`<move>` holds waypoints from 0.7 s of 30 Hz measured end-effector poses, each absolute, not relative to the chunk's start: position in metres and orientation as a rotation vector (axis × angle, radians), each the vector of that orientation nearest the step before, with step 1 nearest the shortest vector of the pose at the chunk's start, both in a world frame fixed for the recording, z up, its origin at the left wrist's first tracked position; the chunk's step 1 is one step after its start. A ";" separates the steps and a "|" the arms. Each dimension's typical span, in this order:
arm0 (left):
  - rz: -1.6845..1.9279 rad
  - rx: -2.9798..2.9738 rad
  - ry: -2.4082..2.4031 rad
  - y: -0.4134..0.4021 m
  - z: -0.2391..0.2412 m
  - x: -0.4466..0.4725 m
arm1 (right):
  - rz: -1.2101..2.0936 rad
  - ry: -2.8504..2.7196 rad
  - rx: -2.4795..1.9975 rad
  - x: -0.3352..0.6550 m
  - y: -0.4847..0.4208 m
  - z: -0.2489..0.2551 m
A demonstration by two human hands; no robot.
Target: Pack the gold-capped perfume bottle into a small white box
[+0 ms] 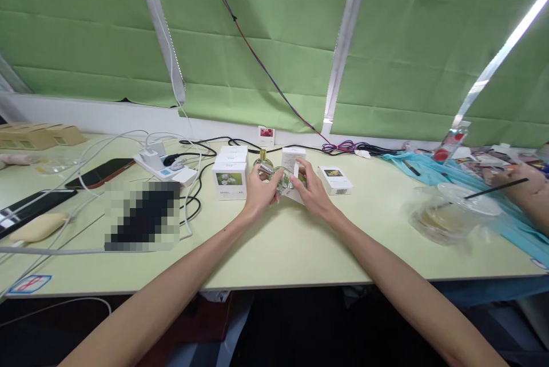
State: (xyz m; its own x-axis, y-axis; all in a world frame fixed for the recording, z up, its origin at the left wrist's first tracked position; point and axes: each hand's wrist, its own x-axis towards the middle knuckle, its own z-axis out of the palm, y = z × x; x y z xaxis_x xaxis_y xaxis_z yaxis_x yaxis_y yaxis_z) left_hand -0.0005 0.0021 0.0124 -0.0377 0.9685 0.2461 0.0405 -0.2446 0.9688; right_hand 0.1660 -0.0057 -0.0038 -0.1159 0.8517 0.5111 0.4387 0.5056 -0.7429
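Observation:
My left hand (258, 192) is closed around a clear glass perfume bottle (280, 180), tilted on its side with its shiny cap to the left. My right hand (314, 191) grips a small white box (295, 196) with a raised flap, close against the bottle. How far the bottle is inside the box I cannot tell. Just behind my left hand stands another bottle with a gold cap (263, 155). A row of white boxes with a white-flower picture (230, 179) stands to the left. Beyond my right hand is an upright white box (293, 153); a yellow-flower box (335, 180) lies to the right.
A power strip (165, 168) with tangled cables and several phones occupy the left side. At the right stand a plastic cup (457, 212) with a straw and a clear bottle (451, 144). Another person's hand (521, 190) reaches in there. A small red-flower box (266, 136) stands at the back.

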 end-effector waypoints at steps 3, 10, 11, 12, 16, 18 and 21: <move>1.408 1.402 1.143 0.001 0.012 0.000 | 0.507 -1.739 -1.108 0.166 -0.006 -0.003; 1.389 1.442 1.198 -0.001 0.015 0.000 | 0.521 -1.731 -1.116 0.166 -0.006 -0.002; 1.386 1.446 1.207 -0.002 0.015 0.001 | 0.518 -1.732 -1.115 0.166 -0.006 -0.003; 1.381 1.447 1.217 -0.003 0.016 0.002 | 0.517 -1.735 -1.113 0.166 -0.006 -0.003; 1.350 1.434 1.225 -0.006 0.017 0.004 | 0.523 -1.756 -1.091 0.165 -0.007 -0.004; 1.357 1.433 1.205 -0.006 0.016 0.004 | 0.524 -1.760 -1.086 0.164 -0.007 -0.004; 1.368 1.447 1.185 -0.005 0.015 0.003 | 0.515 -1.763 -1.082 0.164 -0.007 -0.003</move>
State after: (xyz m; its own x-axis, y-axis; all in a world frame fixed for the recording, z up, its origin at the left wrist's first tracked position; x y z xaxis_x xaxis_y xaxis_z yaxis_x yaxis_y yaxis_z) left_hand 0.0028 -0.0051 0.0148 -0.0242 0.9697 0.2431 0.1028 -0.2395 0.9655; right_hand 0.1644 -0.0071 -0.0034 -0.1371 0.8478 0.5123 0.4388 0.5157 -0.7359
